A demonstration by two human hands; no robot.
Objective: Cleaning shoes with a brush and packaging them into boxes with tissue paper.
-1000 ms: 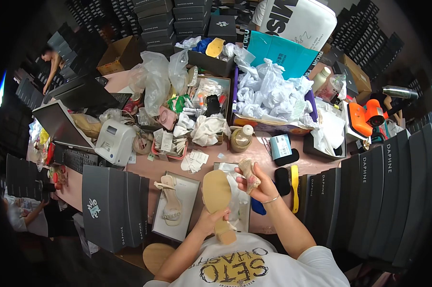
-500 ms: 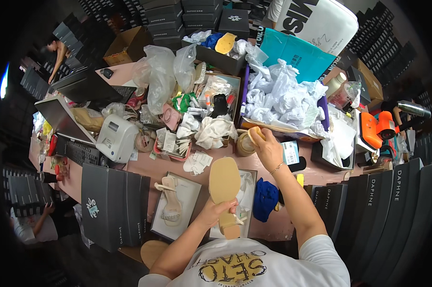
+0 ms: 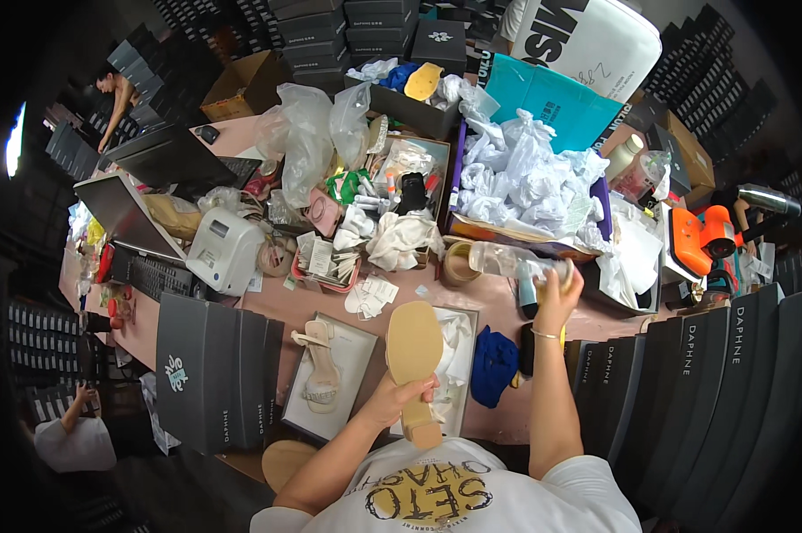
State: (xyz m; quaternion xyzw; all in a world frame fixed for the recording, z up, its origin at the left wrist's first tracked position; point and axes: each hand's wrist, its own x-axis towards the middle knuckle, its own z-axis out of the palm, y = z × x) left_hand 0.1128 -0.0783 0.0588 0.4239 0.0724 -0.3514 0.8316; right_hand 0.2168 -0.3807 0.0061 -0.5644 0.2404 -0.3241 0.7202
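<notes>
My left hand [image 3: 397, 396] grips a beige block-heeled sandal [image 3: 413, 360], sole turned up, above an open shoe box [image 3: 468, 320] lined with white tissue. My right hand [image 3: 557, 287] is raised farther back and holds a clear plastic bottle [image 3: 508, 259] lying on its side over the pink table. A matching beige sandal [image 3: 319, 366] lies in the box lid [image 3: 358, 335] to the left. A blue cloth [image 3: 493, 366] rests right of the open box.
Dark shoe boxes [image 3: 216, 370] stand at the left and several more [image 3: 685, 373] at the right. A white label printer [image 3: 225, 250], laptops [image 3: 126, 213], crumpled white paper [image 3: 525, 173] and an orange tool [image 3: 701, 238] crowd the table. Other people [image 3: 72, 437] sit at the left.
My right hand has reached back and to the right and has picked up the clear bottle. The sandal in my left hand has stayed over the open box, sole up.
</notes>
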